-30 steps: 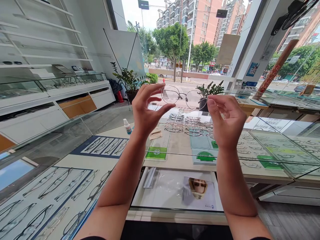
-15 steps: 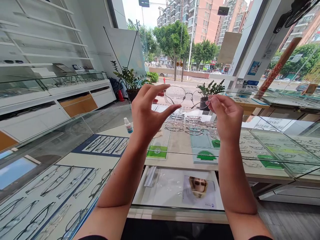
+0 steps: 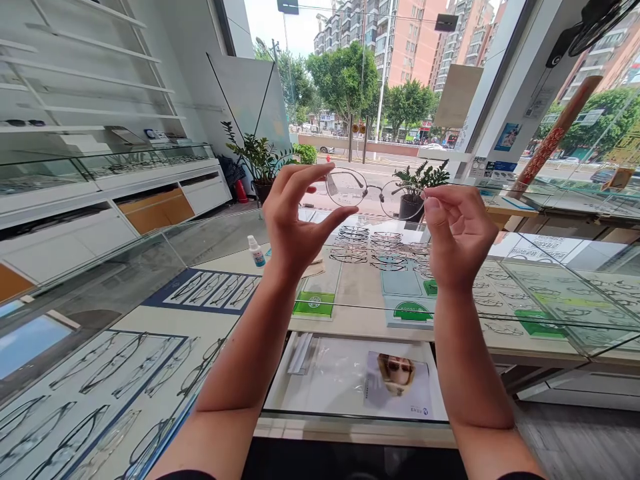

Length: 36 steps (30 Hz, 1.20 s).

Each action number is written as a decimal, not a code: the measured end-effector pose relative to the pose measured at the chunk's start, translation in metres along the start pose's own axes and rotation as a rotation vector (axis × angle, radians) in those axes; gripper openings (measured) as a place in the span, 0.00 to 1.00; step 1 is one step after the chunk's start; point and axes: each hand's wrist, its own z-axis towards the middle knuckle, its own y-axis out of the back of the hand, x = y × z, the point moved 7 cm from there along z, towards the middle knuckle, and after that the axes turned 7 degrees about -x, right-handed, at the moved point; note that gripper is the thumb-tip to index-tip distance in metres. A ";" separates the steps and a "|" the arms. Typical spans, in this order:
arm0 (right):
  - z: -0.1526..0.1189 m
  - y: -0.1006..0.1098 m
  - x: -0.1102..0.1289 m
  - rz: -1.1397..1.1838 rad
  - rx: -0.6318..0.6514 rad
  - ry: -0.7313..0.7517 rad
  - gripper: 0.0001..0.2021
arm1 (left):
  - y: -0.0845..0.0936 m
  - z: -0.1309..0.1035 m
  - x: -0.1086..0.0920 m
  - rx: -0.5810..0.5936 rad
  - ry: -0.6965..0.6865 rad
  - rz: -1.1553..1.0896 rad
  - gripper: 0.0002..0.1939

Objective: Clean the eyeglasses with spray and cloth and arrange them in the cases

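A pair of thin-rimmed glasses (image 3: 373,191) is held up above the glass counter, lenses upright. My right hand (image 3: 457,233) pinches its right edge between thumb and fingers. At the other edge is my left hand (image 3: 300,217), with thumb and index finger spread apart around the left lens; the fingertip is near the upper left rim, and whether it touches is unclear. Below, rows of glasses (image 3: 350,245) lie on the counter. A small spray bottle (image 3: 257,252) stands to the left of my left forearm, and a beige cloth (image 3: 315,267) lies partly behind my left hand.
Glass display cases with eyeglasses (image 3: 95,363) spread left and right. Under the glass in front is a drawer (image 3: 330,380) with a leaflet (image 3: 399,383). Green-and-white cards (image 3: 314,303) lie on the counter. Potted plants (image 3: 257,160) stand by the window.
The glasses have turned, so both lenses face more squarely toward me and the temple tips have shifted upward. My right hand has moved slightly right; my left hand has shifted slightly left.
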 end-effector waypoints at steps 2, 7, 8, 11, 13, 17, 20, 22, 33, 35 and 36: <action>0.001 -0.001 0.000 0.072 -0.003 0.014 0.10 | -0.002 0.001 -0.002 0.022 -0.006 -0.076 0.37; 0.000 -0.007 0.002 0.224 0.026 0.010 0.07 | -0.005 0.002 -0.004 0.063 0.026 -0.154 0.36; 0.000 -0.007 0.002 0.248 0.029 0.003 0.07 | -0.006 0.002 -0.004 0.065 0.034 -0.152 0.36; -0.001 -0.008 0.001 0.292 0.042 -0.033 0.08 | -0.006 0.002 -0.005 0.066 0.053 -0.149 0.35; -0.002 -0.009 0.000 0.303 0.046 -0.055 0.08 | -0.006 0.002 -0.006 0.066 0.056 -0.157 0.35; -0.002 -0.009 0.000 0.311 0.051 -0.073 0.08 | -0.006 0.002 -0.006 0.073 0.054 -0.171 0.34; -0.002 -0.009 -0.003 0.291 0.057 -0.096 0.09 | -0.007 0.001 -0.005 0.082 0.069 -0.167 0.34; -0.001 -0.009 -0.008 0.290 0.061 -0.124 0.09 | -0.007 0.001 -0.004 0.085 0.087 -0.159 0.34; -0.004 -0.015 -0.046 0.238 0.131 -0.413 0.11 | -0.012 -0.002 0.006 0.112 0.170 -0.278 0.32; -0.005 -0.017 -0.048 0.232 0.154 -0.465 0.11 | -0.015 -0.004 0.010 0.119 0.194 -0.317 0.33; -0.005 -0.018 -0.049 0.227 0.166 -0.483 0.11 | -0.016 -0.005 0.012 0.121 0.202 -0.333 0.33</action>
